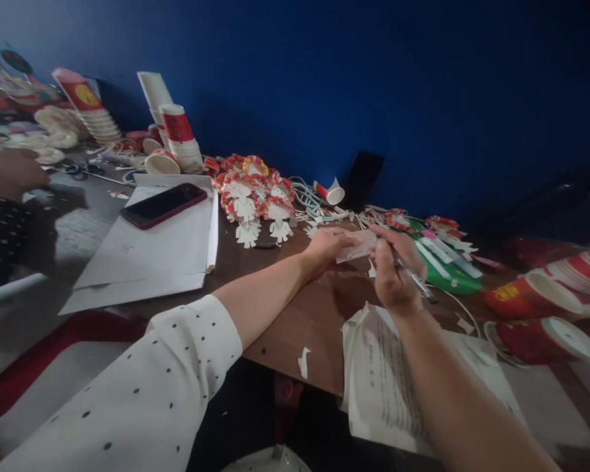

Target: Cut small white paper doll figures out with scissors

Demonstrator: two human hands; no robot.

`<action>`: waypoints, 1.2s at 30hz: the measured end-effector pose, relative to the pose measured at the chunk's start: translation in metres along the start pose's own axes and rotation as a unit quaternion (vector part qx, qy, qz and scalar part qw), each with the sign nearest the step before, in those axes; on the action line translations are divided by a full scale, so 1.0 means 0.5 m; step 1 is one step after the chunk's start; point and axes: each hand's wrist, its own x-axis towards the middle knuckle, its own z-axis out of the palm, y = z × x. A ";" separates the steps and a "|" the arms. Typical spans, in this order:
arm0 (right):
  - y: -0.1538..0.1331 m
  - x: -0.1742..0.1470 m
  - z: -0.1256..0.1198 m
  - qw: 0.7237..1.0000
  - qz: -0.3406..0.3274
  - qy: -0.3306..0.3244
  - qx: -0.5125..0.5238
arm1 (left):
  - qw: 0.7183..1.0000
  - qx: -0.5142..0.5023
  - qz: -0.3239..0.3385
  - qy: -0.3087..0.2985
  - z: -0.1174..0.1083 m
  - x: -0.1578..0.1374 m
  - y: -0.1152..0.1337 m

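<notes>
Over the brown table, my left hand (330, 245) keeps hold of a small piece of white paper (354, 248), its fingers at the paper's left side. My right hand (396, 269) grips a pen (413, 276) that slants back toward the lower right; its tip is hidden near the paper's right side. Behind my left hand lie several paper cutout figures (246, 203) with white bodies and red rims round their heads. Small white scraps are scattered near both hands, one scrap (303, 362) close to the table's front edge.
On the left, a phone (164, 204) rests on a stack of white paper (142, 252). Stacked paper cups (181, 137) stand behind it. A co-worker's hand (12, 172) is at far left. Markers (442, 254), red cups (531, 294) and a printed paper bag (381, 373) lie right.
</notes>
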 end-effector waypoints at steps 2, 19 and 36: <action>0.002 -0.006 0.009 0.999 -0.005 -0.030 0.009 | 1.000 0.030 0.010 0.001 -0.002 0.003 -0.002; 0.002 -0.007 0.020 0.999 0.001 0.003 -0.045 | 0.996 0.081 0.038 -0.015 -0.002 0.007 0.000; 0.008 -0.006 0.023 0.998 -0.006 0.002 -0.061 | 0.992 0.113 0.052 0.004 0.003 0.004 0.008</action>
